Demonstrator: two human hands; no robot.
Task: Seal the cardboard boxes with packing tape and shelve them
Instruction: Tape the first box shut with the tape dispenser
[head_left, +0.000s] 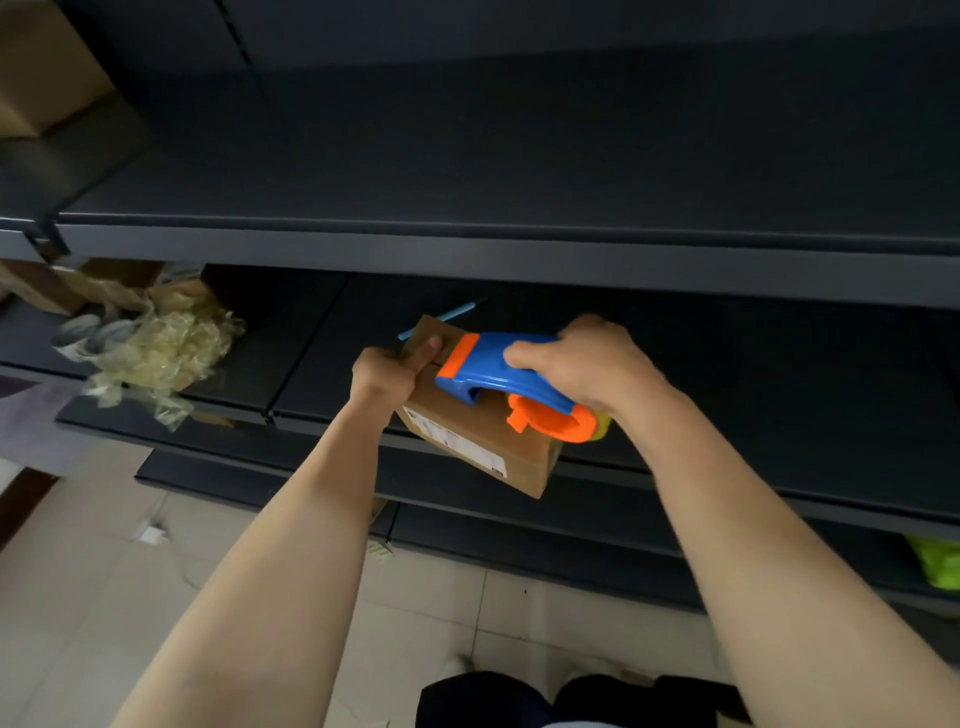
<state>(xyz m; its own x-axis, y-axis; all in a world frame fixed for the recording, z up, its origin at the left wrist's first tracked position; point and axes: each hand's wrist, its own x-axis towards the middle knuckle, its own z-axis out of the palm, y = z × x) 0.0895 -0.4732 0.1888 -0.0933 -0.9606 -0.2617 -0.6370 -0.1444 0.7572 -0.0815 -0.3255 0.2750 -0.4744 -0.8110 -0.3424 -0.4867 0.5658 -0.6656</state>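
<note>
A small brown cardboard box (470, 441) with a white label on its near side rests on the edge of the dark middle shelf (727, 374). My left hand (387, 371) grips the box's far left corner, thumb pressed on its top. My right hand (587, 364) is closed around a blue and orange tape dispenser (511, 384), which lies on top of the box with its orange front end near my left thumb. A roll of yellowish tape (602, 428) shows at the dispenser's rear.
A blue pen-like tool (439, 319) lies on the shelf behind the box. Crumpled clear tape and wrap (161, 343) are piled at the shelf's left. Another cardboard box (41, 67) sits at the upper left. The upper shelf (519, 182) is dark and wide. Tiled floor lies below.
</note>
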